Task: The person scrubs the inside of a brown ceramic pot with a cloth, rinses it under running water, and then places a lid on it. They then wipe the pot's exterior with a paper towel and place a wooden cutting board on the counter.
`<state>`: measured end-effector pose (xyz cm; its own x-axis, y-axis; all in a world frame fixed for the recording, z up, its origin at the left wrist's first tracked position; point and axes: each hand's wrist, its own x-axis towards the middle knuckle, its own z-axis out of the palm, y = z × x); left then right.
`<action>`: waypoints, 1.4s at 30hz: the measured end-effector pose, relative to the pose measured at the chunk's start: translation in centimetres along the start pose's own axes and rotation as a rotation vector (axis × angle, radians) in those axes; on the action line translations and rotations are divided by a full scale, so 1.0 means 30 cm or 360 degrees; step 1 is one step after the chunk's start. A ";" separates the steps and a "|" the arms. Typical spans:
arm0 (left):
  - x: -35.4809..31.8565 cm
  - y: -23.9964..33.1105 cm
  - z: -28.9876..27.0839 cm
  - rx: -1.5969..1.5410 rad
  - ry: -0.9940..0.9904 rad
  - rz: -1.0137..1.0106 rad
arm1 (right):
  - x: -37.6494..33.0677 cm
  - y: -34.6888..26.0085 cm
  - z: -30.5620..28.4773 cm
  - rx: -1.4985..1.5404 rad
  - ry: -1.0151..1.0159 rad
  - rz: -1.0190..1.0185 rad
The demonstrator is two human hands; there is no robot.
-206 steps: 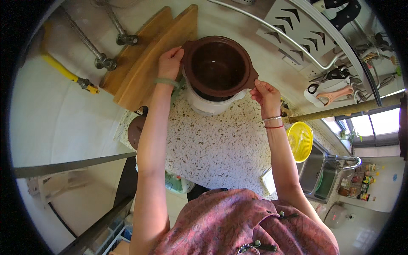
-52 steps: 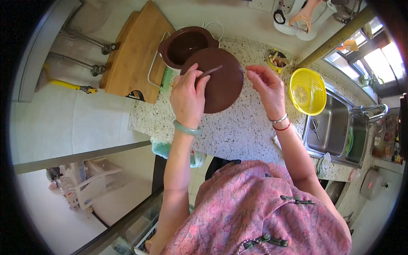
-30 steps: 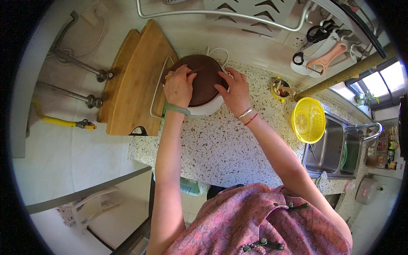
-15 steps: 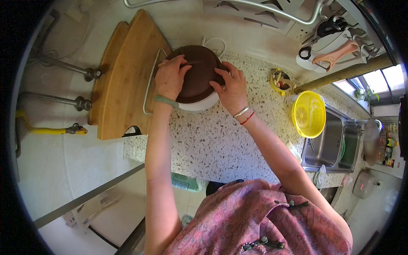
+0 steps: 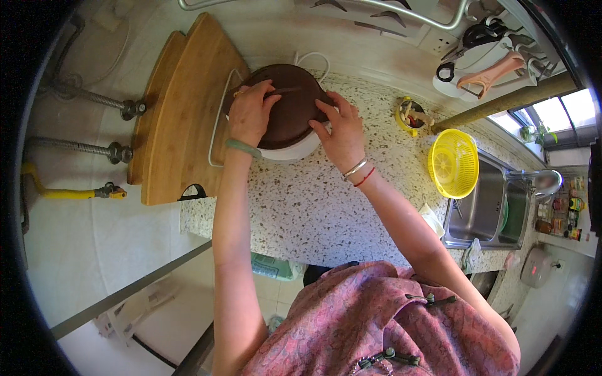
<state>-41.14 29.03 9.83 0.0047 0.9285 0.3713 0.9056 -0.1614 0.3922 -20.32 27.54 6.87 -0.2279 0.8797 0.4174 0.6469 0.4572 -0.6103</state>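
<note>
A round dark brown lid (image 5: 291, 103) covers a white round pot-like appliance (image 5: 291, 152) at the back left of the speckled counter. My left hand (image 5: 251, 113) bends over the lid's left side, its fingertips and thumb on the brown top. At the right rim, my right hand (image 5: 342, 128) grips the edge between fingers and thumb. Both hands hold the lid, which lies on the white body and looks slightly shifted to its left. What is inside the appliance is hidden.
Wooden cutting boards (image 5: 188, 119) stand in a wire rack left of the appliance. A white cord (image 5: 316, 55) loops behind it. On the right are a small container of scraps (image 5: 411, 116), a yellow colander (image 5: 453, 164) and a steel sink (image 5: 473, 216). Scissors (image 5: 480, 37) hang above.
Both hands keep their places on the lid, with only slight finger movement. The whole view has shifted a little, so the surroundings sit slightly higher and further left.
</note>
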 end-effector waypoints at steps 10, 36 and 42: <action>-0.007 -0.007 -0.005 0.0030 0.0030 -0.0006 | -0.012 -0.015 0.007 -0.0021 -0.0013 -0.0025; -0.594 0.544 0.279 -0.0979 -0.0393 -0.0246 | -0.673 0.362 -0.415 -0.0192 -0.0351 0.0302; -0.868 0.881 0.562 -0.1036 -0.1001 0.0344 | -1.064 0.513 -0.679 -0.0636 -0.0328 0.0501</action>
<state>-10.17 6.22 -3.67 0.5469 0.8361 0.0416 0.4427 -0.3310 0.8333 11.76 3.82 -2.14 -0.0908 0.9917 0.0908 0.9237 0.1179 -0.3645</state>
